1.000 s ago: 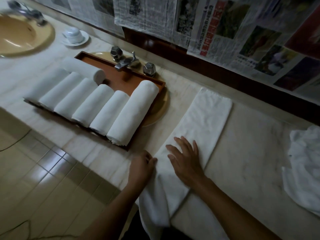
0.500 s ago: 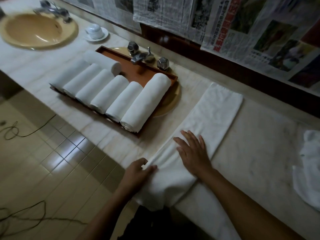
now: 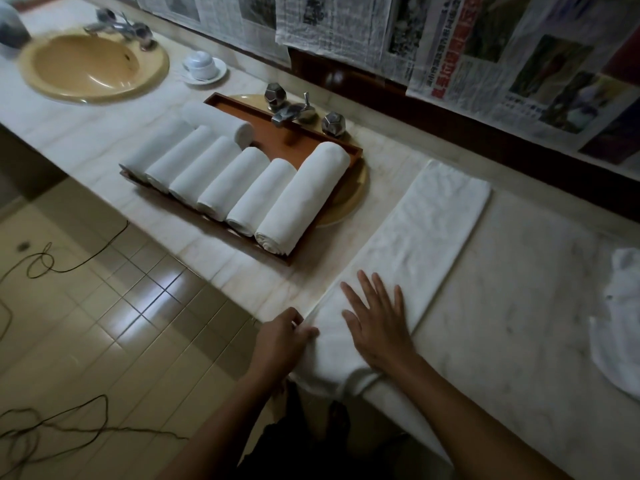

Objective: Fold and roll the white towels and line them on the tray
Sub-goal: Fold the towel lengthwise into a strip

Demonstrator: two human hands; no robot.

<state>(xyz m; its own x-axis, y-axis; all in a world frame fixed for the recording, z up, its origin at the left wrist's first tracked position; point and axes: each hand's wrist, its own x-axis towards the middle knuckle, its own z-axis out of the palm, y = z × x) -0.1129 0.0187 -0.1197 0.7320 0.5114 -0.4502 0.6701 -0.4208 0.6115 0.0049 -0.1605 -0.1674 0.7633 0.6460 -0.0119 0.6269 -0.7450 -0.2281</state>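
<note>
The folded towel [image 3: 426, 237] lies as a long strip on the bench [image 3: 519, 289], lower centre of the frame, with its near end drooping over the bench edge. The right hand [image 3: 377, 327] presses flat on it, fingers straight and spread, pinning the layers. The left hand [image 3: 280, 341] pinches the near left edge with curled fingers, probably to start the roll. Rolled towels [image 3: 242, 188] lie side by side on the tray [image 3: 298, 147], centre left.
</note>
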